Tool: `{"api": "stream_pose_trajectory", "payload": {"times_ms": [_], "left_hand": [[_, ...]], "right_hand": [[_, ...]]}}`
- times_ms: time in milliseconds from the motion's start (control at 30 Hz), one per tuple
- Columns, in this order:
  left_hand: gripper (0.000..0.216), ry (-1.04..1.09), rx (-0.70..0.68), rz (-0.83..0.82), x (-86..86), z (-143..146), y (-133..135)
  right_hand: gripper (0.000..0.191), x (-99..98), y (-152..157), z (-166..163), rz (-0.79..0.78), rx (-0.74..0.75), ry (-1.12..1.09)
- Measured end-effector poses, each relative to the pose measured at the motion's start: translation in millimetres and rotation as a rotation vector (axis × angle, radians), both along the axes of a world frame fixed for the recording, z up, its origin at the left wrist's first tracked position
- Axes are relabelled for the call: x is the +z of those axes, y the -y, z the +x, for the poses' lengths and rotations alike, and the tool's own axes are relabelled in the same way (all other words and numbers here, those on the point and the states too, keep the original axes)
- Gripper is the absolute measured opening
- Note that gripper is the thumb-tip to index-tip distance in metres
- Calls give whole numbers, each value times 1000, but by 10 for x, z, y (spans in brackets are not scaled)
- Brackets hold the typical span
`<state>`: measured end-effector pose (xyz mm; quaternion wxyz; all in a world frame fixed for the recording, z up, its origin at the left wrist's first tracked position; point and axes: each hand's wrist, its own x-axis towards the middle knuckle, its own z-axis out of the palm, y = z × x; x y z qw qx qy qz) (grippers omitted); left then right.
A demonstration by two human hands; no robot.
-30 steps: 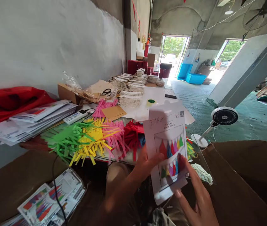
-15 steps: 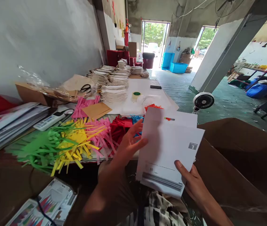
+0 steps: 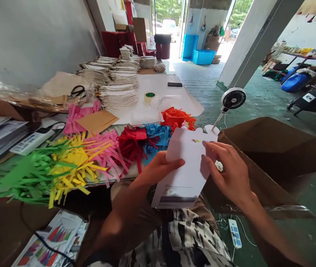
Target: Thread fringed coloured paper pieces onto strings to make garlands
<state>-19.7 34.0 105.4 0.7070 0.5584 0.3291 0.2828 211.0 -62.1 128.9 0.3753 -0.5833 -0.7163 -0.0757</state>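
Note:
My left hand (image 3: 158, 171) grips the left edge of a white card package (image 3: 184, 174), thumb lying across its blank back. My right hand (image 3: 226, 170) rests on the package's upper right edge with fingers curled, and a small crumpled white bit (image 3: 218, 165) shows between its fingers. The package is tilted, its barcode end toward my lap. Just beyond it, on the table (image 3: 158, 87), lie paper tassels: green (image 3: 26, 174), yellow (image 3: 71, 163), pink (image 3: 106, 150), red (image 3: 131, 142), blue (image 3: 156, 133) and orange (image 3: 177, 116).
An open brown carton (image 3: 274, 155) stands at my right. Stacks of white cards (image 3: 119, 94), scissors (image 3: 77, 91), a tape roll (image 3: 149, 97) and a remote (image 3: 32, 139) sit on the table. Printed packages (image 3: 52, 241) lie lower left. A small white fan (image 3: 231, 100) stands on the floor.
The package was flipped from its printed front to its blank back and lowered toward my lap. My right hand moved from its bottom edge to its upper right edge. The view tilted down.

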Motion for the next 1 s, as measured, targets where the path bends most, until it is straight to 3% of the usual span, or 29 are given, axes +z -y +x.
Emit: {"api": "stream_pose_trajectory", "payload": {"times_ms": [233,433,633,900,1000], "left_hand": [[44,-79,-87,164,-24,21,-88],[40,-72,-124,207,-23,52,-219],[36,-38,-134,164,45,77,-236],[37,-17,-136,145,57,105,-239],[35,-38,-159,211,80,96,-243]], "right_hand": [[10,220,-76,56,-343,59,-88],[13,372,-125,108,-573,176,-271],[30,330,-211,199,-603,238,-504],[14,405,-208,174,-631,213,-325],[19,437,-227,172,-647,207,-270]]}}
